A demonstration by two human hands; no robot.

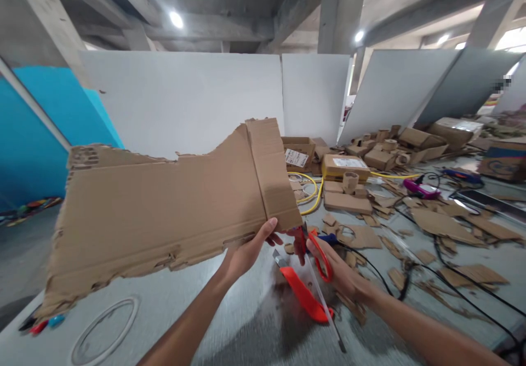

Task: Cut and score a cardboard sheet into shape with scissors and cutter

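By cardboard [164,207] edge: scissors [327,263]; red-handled tool [302,293] below.

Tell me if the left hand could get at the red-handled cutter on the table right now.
Probably not without letting go: the left hand is holding the cardboard sheet. Otherwise the way looks fairly free, as the red-handled cutter lies mostly uncovered on the table close by.

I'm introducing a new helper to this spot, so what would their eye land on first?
Probably the big ragged cardboard sheet, held up by the left hand across the left and middle. Next, the red-handled scissors in the right hand, by the sheet's lower right corner, above an orange knife. Cardboard scraps litter the table at right.
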